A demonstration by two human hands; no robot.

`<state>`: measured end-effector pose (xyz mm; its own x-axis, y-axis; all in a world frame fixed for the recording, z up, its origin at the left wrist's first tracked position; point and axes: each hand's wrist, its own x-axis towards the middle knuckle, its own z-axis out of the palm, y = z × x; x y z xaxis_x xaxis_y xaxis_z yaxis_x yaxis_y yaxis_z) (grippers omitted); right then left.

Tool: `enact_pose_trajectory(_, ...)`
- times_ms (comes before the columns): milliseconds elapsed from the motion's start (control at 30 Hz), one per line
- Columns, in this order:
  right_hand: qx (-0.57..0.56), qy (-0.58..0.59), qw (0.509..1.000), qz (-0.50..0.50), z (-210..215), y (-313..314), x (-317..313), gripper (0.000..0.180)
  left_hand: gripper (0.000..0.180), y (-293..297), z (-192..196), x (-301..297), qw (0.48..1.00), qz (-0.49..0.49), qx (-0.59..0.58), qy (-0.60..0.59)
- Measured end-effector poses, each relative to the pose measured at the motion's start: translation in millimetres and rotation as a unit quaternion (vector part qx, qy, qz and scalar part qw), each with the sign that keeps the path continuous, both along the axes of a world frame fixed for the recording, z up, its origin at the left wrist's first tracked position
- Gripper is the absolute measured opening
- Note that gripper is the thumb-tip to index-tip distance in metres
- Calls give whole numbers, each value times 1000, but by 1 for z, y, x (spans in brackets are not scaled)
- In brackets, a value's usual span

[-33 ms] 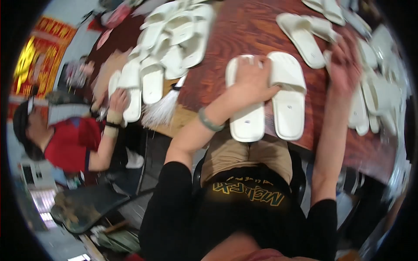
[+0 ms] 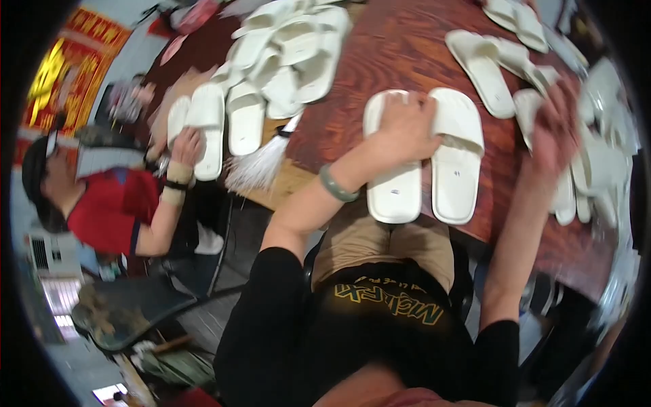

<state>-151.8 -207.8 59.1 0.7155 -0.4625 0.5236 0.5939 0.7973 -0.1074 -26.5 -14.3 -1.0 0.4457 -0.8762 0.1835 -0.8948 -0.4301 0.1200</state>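
Observation:
Two white open-toed slippers lie side by side before me on the reddish-brown table. My left hand point(image 2: 410, 129), with a bangle on its wrist, is curled over the strap of the left slipper point(image 2: 395, 195). Its thumb reaches toward the right slipper point(image 2: 456, 186), near that one's strap, and the hand hides most of the left strap. Off to the right, my right hand point(image 2: 556, 129) is raised above more white slippers. Motion smears its fingers, so I cannot make out whether they hold anything.
At the far left a heap of white slippers point(image 2: 298, 47) covers the table point(image 2: 393, 47), with a white-bristled brush point(image 2: 258, 166) at the edge. A single slipper point(image 2: 478, 71) lies beyond my pair. A co-worker in red point(image 2: 119, 214) touches slippers at the left. Clear plastic point(image 2: 627, 203) lines the right side.
The view has shifted slightly, so the table and slippers sit a little farther right. My right hand has moved a bit to the right and nearer; my left hand stays on the left slipper.

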Motion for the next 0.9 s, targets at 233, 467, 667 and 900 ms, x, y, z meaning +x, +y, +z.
enact_pose_trajectory(233,1,-190,975,-117,22,21,-168,9,53,34,-9,2,999,12,-38,-25)
enact_pose_trajectory(467,-77,-15,969,-236,-26,53,-215,5,49,101,16,29,971,9,-228,-77)
enact_pose_trajectory(667,-37,240,925,-291,-84,64,-202,38,41,233,55,122,959,68,-151,-229)
enact_pose_trajectory(900,-130,378,872,-284,-51,94,-135,22,40,352,-19,267,943,225,-185,163)
